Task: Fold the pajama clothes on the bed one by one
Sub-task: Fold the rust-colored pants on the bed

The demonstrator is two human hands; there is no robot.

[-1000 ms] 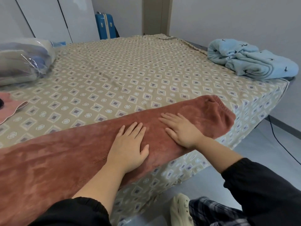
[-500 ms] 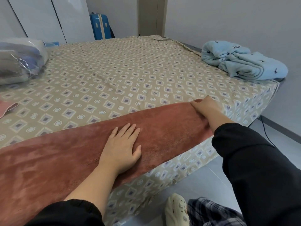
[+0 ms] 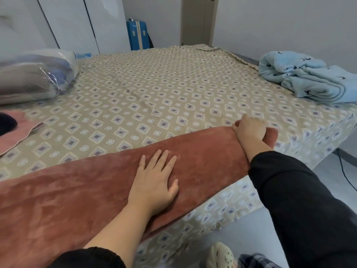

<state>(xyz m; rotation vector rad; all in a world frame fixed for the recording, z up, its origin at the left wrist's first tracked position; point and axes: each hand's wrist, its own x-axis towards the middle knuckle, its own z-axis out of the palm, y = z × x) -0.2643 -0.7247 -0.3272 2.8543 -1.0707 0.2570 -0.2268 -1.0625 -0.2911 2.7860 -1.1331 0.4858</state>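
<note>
- Beige bed (image 3: 173,89) with a diamond-patterned sheet fills the room; white wardrobe doors (image 3: 67,24) and a blue suitcase (image 3: 138,34) stand behind it.
- A rust-red pajama piece (image 3: 77,190) lies stretched along the near edge of the bed, partly hanging over the side.
- The left hand (image 3: 154,182) rests flat on the middle of it, fingers straight and slightly spread.
- The right hand (image 3: 249,130) is at the piece's right end, its fingers curled over the far edge of the fabric, gripping it.
- A light blue pajama bundle (image 3: 305,78) sits crumpled at the bed's far right corner.
- A pink garment (image 3: 17,132) lies at the left edge, near a plastic-wrapped bundle (image 3: 34,74).
- A cream slipper (image 3: 220,255) shows on the floor below.
</note>
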